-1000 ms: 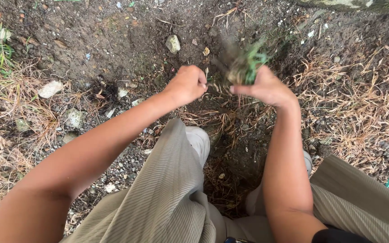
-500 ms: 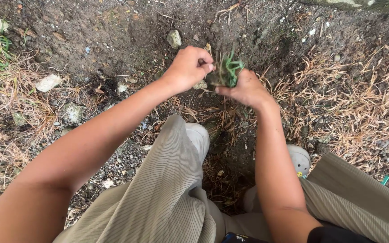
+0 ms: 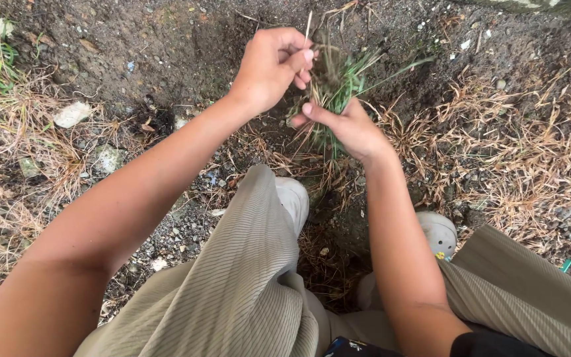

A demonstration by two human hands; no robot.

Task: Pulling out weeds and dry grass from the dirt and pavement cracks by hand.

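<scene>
a: head view, upper centre. which hand carries the grass tuft [image 3: 334, 89]?

b: the right hand [image 3: 346, 129]. its fingers are curled shut around the lower part of the tuft, thumb laid across the front, so the green blades fan upward and to the right while dry roots and stalks hang below the palm. the clump sits in the air above the bare soil [image 3: 166, 46], between the two hands, not on the ground.

a: and the left hand [image 3: 273, 63]?

b: it is closed too, fingertips pinched on a few dry stalks at the top left of the same tuft. one pale straw stands up past its knuckles. a pinch rather than a full fist suits picking single strands out of a clump that the other hand steadies.

a: head view, lower half. how is the body set?

b: the person squats, knees apart in tan ribbed trousers [image 3: 246, 277], forearms passing between and over them. two pale shoes show, the left shoe [image 3: 293, 198] beside the left knee, the right shoe [image 3: 439, 231] just past the right forearm. that stance keeps both hands close over the ground.

a: surroundings?

b: dry straw-coloured grass [image 3: 530, 165] mats the right and left margins; a pale stone [image 3: 72, 114] lies at the left, well apart from the hands.
</scene>
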